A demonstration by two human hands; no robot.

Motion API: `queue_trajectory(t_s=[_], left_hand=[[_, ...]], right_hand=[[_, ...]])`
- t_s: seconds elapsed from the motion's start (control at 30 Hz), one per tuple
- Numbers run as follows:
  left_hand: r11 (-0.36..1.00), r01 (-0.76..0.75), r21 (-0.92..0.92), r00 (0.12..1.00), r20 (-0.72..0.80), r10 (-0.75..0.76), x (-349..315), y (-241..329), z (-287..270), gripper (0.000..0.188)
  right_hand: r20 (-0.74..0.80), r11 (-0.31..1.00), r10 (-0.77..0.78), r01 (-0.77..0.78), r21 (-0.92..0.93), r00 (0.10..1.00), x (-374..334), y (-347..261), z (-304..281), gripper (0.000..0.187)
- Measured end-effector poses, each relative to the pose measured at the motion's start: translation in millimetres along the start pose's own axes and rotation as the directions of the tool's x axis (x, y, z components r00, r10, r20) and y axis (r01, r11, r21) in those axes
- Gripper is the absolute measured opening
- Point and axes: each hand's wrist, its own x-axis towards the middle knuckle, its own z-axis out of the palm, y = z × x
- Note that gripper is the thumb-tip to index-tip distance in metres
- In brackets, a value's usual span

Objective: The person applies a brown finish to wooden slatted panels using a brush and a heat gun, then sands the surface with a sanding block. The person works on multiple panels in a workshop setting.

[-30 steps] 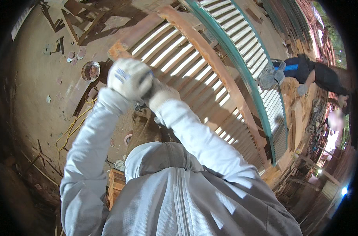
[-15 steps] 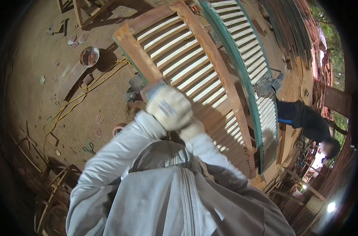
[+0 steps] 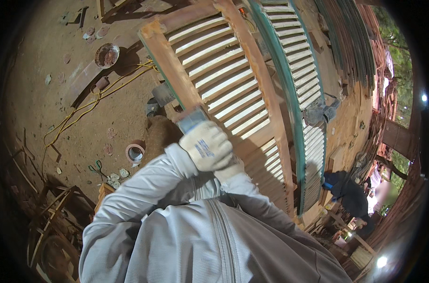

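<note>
My left hand (image 3: 206, 146), in a white work glove, is closed round a bluish-grey block-shaped tool (image 3: 193, 121). The tool's front end rests at the side rail of a louvered wooden shutter (image 3: 176, 70). That shutter is mostly bare brown wood, with pale slats and a green outer edge. Right behind the left hand, and touching it, is my gloved right hand (image 3: 231, 170). Its fingers are hidden, so what it holds does not show.
A green louvered shutter (image 3: 290, 85) stands alongside, with a grey power tool (image 3: 320, 112) on it. A person (image 3: 349, 193) bends at the far right. On the ground lie a yellow cord (image 3: 89, 113), a bucket (image 3: 107, 55), a tape roll (image 3: 135, 152) and scissors (image 3: 96, 167).
My view has shifted a little, and more of the tape roll shows. Both hands stay together at the shutter's rail. The person at right has bent lower.
</note>
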Motion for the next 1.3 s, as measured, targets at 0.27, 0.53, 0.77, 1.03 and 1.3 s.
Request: queue_trajectory(t_s=[0.27, 0.53, 0.77, 1.03, 1.3], left_hand=[[0.939, 0.176, 0.295, 0.976, -0.177, -0.127, 25.5, -125.7, -128.6, 0.016], [0.900, 0.181, 0.397, 0.966, -0.242, -0.088, 36.4, -162.4, -150.5, 0.022], [0.989, 0.078, 0.124, 0.974, -0.222, -0.049, 11.4, -9.2, -16.4, 0.021], [0.984, -0.108, -0.141, 0.994, -0.001, 0.109, -16.3, 78.9, 106.6, 0.025], [0.998, -0.044, -0.032, 0.995, -0.087, 0.041, -14.6, 10.7, 9.9, 0.031]], right_hand=[[-0.238, 0.993, -0.087, 0.105, 0.061, 0.967, 134.4, -138.2, -108.5, 0.048], [-0.207, 0.985, -0.138, 0.157, 0.075, 0.969, 163.0, -164.1, -138.3, 0.051], [-0.167, 0.993, -0.110, 0.117, 0.032, 0.980, 27.3, -4.0, -9.1, 0.053], [0.003, 0.994, -0.035, 0.035, 0.104, 0.999, -68.5, 81.7, 60.5, 0.052], [0.051, 0.987, -0.112, 0.106, 0.122, 0.992, -4.7, -0.4, -5.0, 0.052]])
